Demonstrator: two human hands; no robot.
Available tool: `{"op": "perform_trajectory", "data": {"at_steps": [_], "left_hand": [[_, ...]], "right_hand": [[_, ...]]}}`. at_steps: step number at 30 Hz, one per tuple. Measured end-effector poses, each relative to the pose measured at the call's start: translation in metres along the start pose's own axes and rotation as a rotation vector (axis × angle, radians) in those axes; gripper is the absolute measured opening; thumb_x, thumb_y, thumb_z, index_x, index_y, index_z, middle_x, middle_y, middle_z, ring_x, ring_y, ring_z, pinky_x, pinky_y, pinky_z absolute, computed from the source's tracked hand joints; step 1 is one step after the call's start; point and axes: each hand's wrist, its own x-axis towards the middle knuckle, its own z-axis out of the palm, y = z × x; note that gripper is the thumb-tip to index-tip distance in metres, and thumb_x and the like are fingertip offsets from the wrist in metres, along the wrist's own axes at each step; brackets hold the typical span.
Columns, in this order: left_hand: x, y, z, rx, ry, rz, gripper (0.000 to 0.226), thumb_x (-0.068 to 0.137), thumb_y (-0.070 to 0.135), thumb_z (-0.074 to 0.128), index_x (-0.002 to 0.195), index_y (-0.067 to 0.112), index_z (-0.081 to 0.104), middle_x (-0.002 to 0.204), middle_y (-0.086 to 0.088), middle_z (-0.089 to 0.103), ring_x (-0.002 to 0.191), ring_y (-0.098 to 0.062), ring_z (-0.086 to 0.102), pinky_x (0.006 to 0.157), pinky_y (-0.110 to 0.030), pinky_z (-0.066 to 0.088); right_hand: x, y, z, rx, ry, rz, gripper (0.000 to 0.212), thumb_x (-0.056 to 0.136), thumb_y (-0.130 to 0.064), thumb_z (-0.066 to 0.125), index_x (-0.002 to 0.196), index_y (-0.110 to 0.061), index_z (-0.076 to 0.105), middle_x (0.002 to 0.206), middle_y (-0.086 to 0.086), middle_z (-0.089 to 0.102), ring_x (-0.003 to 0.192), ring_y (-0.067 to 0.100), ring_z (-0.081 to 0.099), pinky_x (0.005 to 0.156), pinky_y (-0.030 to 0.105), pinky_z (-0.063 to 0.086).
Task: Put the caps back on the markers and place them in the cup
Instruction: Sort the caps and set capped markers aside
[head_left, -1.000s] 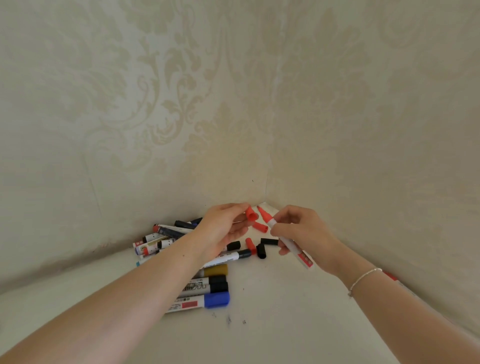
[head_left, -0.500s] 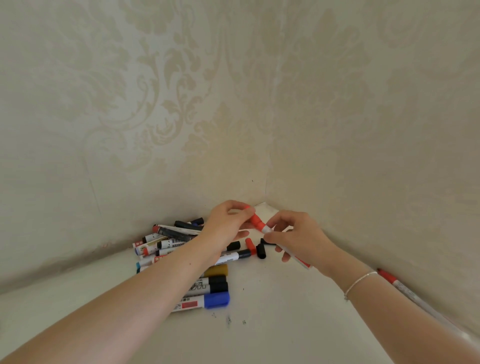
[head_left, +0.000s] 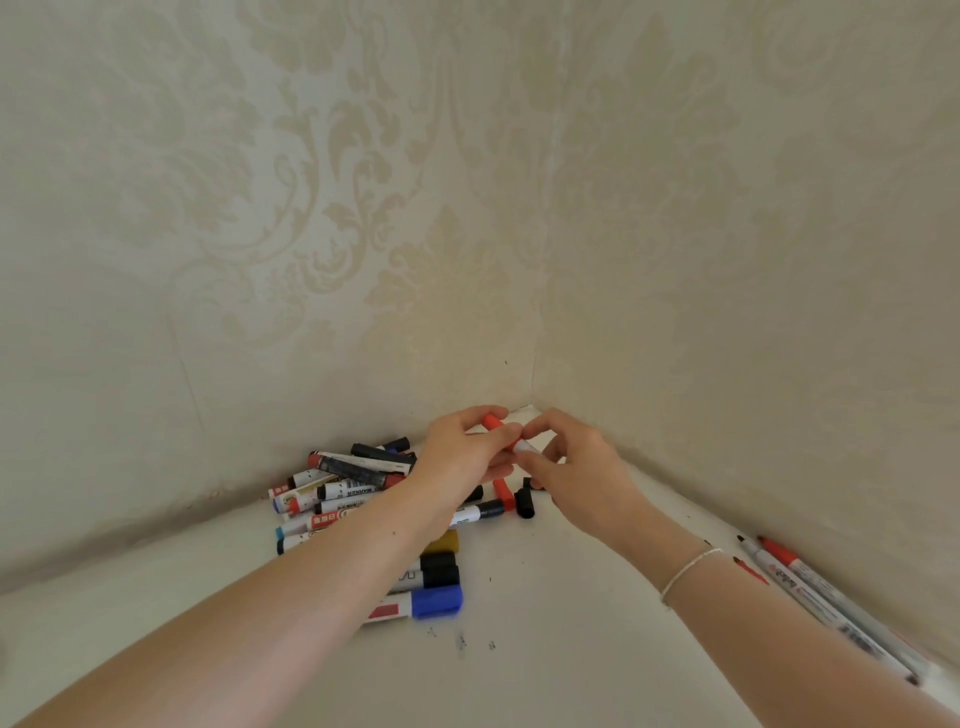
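A second ago I see the red cap held apart from the marker's tip; now the red cap (head_left: 492, 420) sits over the end of the red marker (head_left: 521, 446), so I judge this one capped or nearly pressed home, and next it belongs in the cup. I see no cup anywhere in view.

Starting at the left, the pile of markers (head_left: 353, 483) lies along the left wall of the surface, toward the back corner, with a blue-capped marker (head_left: 423, 604) nearest me. Loose caps, a red cap (head_left: 502, 491) and a black cap (head_left: 525, 504), lie just in front of my hands.

My left hand (head_left: 457, 457) reaches in over the pile, its fingers curled around the cap end, thumb and forefinger pinching it. My right hand (head_left: 576, 467) meets it at the back corner, its fingers curled on the white barrel, wrist bent down, a bracelet (head_left: 688, 571) on it. Both hands hang above the surface, touching each other at the marker.

Along the right wall lie two more markers (head_left: 821, 597), uncapped as far as I can tell.
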Motion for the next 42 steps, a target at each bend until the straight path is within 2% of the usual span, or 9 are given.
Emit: {"op": "perform_trajectory", "data": {"at_steps": [9, 15, 21, 25, 27, 30, 32, 36, 42], "left_hand": [[-0.003, 0.001, 0.005, -0.070, -0.002, -0.040, 0.025, 0.091, 0.012, 0.065, 0.115, 0.016, 0.061, 0.102, -0.010, 0.072, 0.089, -0.018, 0.072, 0.075, -0.024, 0.058], [-0.002, -0.003, 0.006, -0.106, -0.020, -0.078, 0.024, 0.091, 0.010, 0.064, 0.115, 0.014, 0.062, 0.101, -0.011, 0.073, 0.088, -0.019, 0.073, 0.077, -0.026, 0.058], [0.002, -0.002, 0.004, 0.043, -0.079, -0.110, 0.036, 0.091, 0.015, 0.065, 0.126, 0.018, 0.056, 0.106, -0.010, 0.071, 0.093, -0.018, 0.072, 0.084, -0.028, 0.057], [0.011, 0.008, 0.002, 0.169, -0.066, -0.056, 0.051, 0.090, 0.013, 0.065, 0.135, 0.020, 0.043, 0.115, -0.011, 0.066, 0.094, -0.018, 0.070, 0.088, -0.031, 0.056], [0.016, 0.016, -0.003, 0.176, 0.056, 0.014, 0.048, 0.089, 0.017, 0.067, 0.129, 0.015, 0.042, 0.108, -0.008, 0.068, 0.089, -0.015, 0.069, 0.084, -0.028, 0.054], [0.022, 0.030, -0.023, 0.489, 0.115, 0.233, 0.029, 0.091, 0.027, 0.065, 0.116, 0.020, 0.053, 0.100, 0.000, 0.070, 0.087, -0.012, 0.066, 0.072, -0.024, 0.047], [0.023, 0.036, -0.040, 0.860, -0.064, 0.281, 0.017, 0.091, 0.033, 0.064, 0.108, 0.029, 0.062, 0.099, 0.008, 0.067, 0.090, -0.012, 0.063, 0.072, -0.022, 0.044], [0.020, 0.034, -0.066, 1.298, -0.381, 0.092, 0.023, 0.087, 0.023, 0.069, 0.109, 0.030, 0.070, 0.102, 0.012, 0.065, 0.096, -0.009, 0.059, 0.082, -0.023, 0.045], [0.016, 0.018, -0.079, 1.407, -0.361, 0.050, 0.029, 0.084, 0.019, 0.070, 0.113, 0.024, 0.069, 0.096, 0.013, 0.062, 0.092, -0.006, 0.058, 0.078, -0.018, 0.044]], "right_hand": [[0.005, -0.002, -0.001, 0.130, -0.004, 0.083, 0.010, 0.089, -0.023, 0.065, 0.089, -0.013, 0.062, 0.066, 0.006, 0.061, 0.035, -0.001, 0.046, 0.047, 0.020, 0.036], [0.005, -0.004, -0.004, 0.208, -0.024, 0.160, 0.013, 0.086, -0.017, 0.068, 0.080, -0.014, 0.058, 0.059, 0.005, 0.058, 0.030, 0.004, 0.040, 0.033, 0.016, 0.028], [0.002, -0.002, 0.000, 0.297, -0.047, 0.227, 0.017, 0.088, -0.023, 0.067, 0.089, -0.011, 0.056, 0.065, 0.009, 0.058, 0.035, 0.012, 0.036, 0.034, 0.016, 0.025], [0.003, -0.008, 0.001, 0.291, -0.074, 0.169, 0.022, 0.091, -0.026, 0.062, 0.107, -0.013, 0.051, 0.074, 0.009, 0.063, 0.041, 0.013, 0.049, 0.036, 0.018, 0.036], [0.004, -0.009, 0.003, 0.345, -0.143, 0.154, 0.035, 0.091, -0.019, 0.063, 0.120, -0.017, 0.044, 0.087, 0.014, 0.068, 0.061, 0.018, 0.064, 0.055, 0.025, 0.055], [0.004, -0.002, 0.005, 0.277, -0.221, 0.159, 0.053, 0.086, -0.026, 0.067, 0.131, -0.024, 0.038, 0.103, 0.010, 0.069, 0.113, 0.017, 0.060, 0.095, 0.039, 0.051], [0.002, 0.002, 0.004, 0.246, -0.247, 0.171, 0.053, 0.086, -0.029, 0.067, 0.131, -0.024, 0.041, 0.104, 0.005, 0.069, 0.123, 0.011, 0.050, 0.095, 0.032, 0.049], [-0.002, 0.005, 0.004, 0.142, -0.245, 0.199, 0.050, 0.087, -0.025, 0.066, 0.131, -0.021, 0.042, 0.098, 0.002, 0.068, 0.095, 0.016, 0.064, 0.085, 0.032, 0.053], [-0.005, 0.007, 0.009, 0.089, -0.262, 0.219, 0.045, 0.089, -0.016, 0.063, 0.129, -0.019, 0.044, 0.092, 0.004, 0.064, 0.078, 0.014, 0.060, 0.080, 0.031, 0.054]]}}
